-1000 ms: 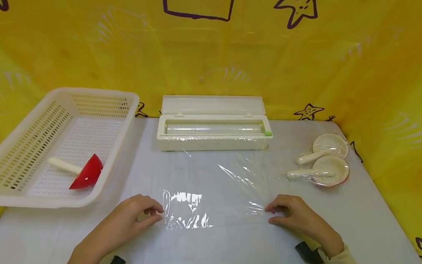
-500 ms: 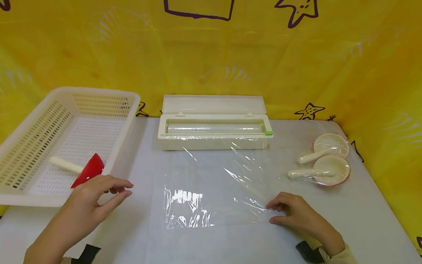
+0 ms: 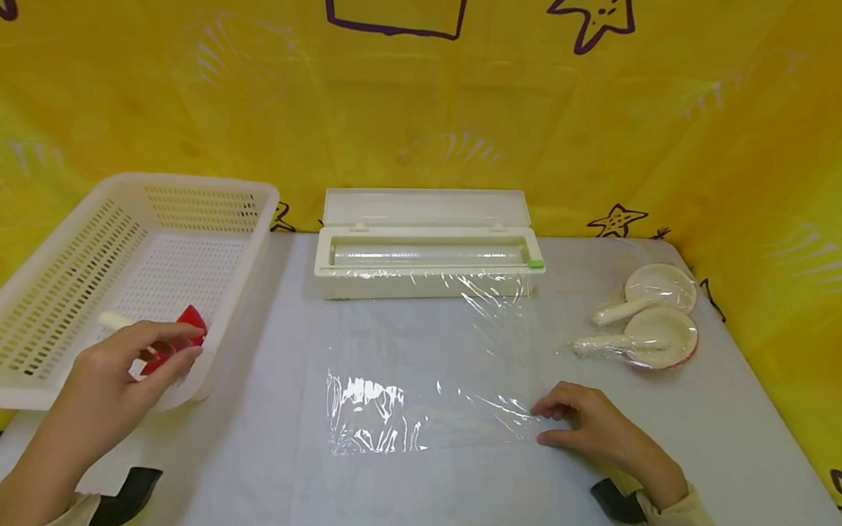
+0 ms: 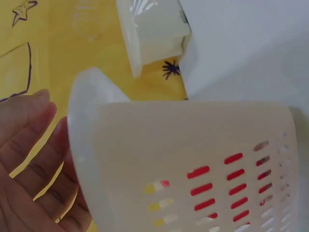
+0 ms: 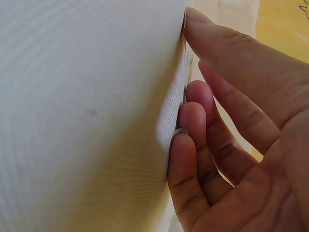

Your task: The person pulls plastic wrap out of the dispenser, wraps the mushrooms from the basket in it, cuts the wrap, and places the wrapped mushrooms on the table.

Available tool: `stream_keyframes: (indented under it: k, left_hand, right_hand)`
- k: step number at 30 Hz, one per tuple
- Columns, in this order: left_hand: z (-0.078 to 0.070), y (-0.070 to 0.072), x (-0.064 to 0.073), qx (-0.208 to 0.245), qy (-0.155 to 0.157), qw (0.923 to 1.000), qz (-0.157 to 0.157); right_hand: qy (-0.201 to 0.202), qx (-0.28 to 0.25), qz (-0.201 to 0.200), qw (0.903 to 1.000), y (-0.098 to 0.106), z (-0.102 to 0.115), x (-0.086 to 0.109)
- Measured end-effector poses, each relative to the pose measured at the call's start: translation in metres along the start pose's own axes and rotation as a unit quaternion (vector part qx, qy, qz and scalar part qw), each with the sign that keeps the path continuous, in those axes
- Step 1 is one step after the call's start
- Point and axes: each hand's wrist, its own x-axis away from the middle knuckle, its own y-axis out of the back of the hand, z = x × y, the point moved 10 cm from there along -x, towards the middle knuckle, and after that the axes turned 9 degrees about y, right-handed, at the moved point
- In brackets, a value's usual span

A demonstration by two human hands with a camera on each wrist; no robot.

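Observation:
My left hand [image 3: 104, 378] reaches over the near rim of a white slotted basket [image 3: 243, 291]. Its thumb and fingers stand apart around a red, white-dotted ladle [image 3: 194, 318] with a cream handle, and partly hide it. In the left wrist view the hand [image 4: 34, 159] is beside the basket rim, and red shows through the slots. A clear sheet of cling film [image 3: 430, 371] lies on the table, running out from its dispenser box [image 3: 430, 285]. At the sheet's right front corner my right hand [image 3: 593, 427] rests its fingertips on the table; thumb and fingers are apart.
Two ladles covered in film, an upper one [image 3: 667, 285] and a lower one [image 3: 664, 342], lie at the table's right side. The dispenser's lid [image 3: 427, 208] is raised at the back. Behind hangs a yellow patterned cloth [image 3: 406, 89].
My left hand has left the cling film's left edge and moved leftward to the ladle in the basket. My right hand has stayed by the sheet's right corner.

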Motion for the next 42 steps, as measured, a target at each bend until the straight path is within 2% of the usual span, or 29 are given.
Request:
stream_keyframes:
  k: [4, 12, 19, 25, 31, 36, 39, 42]
  left_hand:
    - [0.022, 0.001, 0.000, -0.015, 0.037, 0.9992, 0.007]
    - [0.059, -0.003, -0.003, -0.034, 0.087, 0.9950, 0.037]
    - [0.087, -0.013, -0.005, -0.071, 0.147, 0.9818, 0.097]
    - [0.099, -0.024, -0.005, -0.071, 0.187, 0.9679, 0.153]
    - [0.104, -0.031, -0.007, -0.070, 0.214, 0.9548, 0.195]
    - [0.110, -0.037, -0.007, -0.070, 0.236, 0.9393, 0.239]
    - [0.112, -0.038, -0.006, -0.076, 0.243, 0.9338, 0.252]
    - [0.114, -0.036, -0.006, -0.093, 0.242, 0.9337, 0.247]
  right_hand:
    - [-0.002, 0.001, 0.002, 1.0000, 0.000, 0.000, 0.000]
    - [-0.007, -0.006, 0.008, 0.9999, 0.000, -0.001, 0.000]
    - [-0.004, -0.011, 0.007, 0.9999, -0.001, 0.000, 0.001]
    - [0.000, -0.007, 0.003, 1.0000, -0.001, 0.000, 0.000]
    - [0.002, -0.007, -0.003, 1.0000, 0.000, 0.000, 0.000]
    - [0.000, -0.009, -0.003, 1.0000, 0.000, 0.001, 0.000]
    - [0.002, -0.007, -0.003, 1.0000, 0.000, 0.001, 0.000]
    - [0.001, -0.005, -0.002, 1.0000, 0.000, 0.000, 0.000]
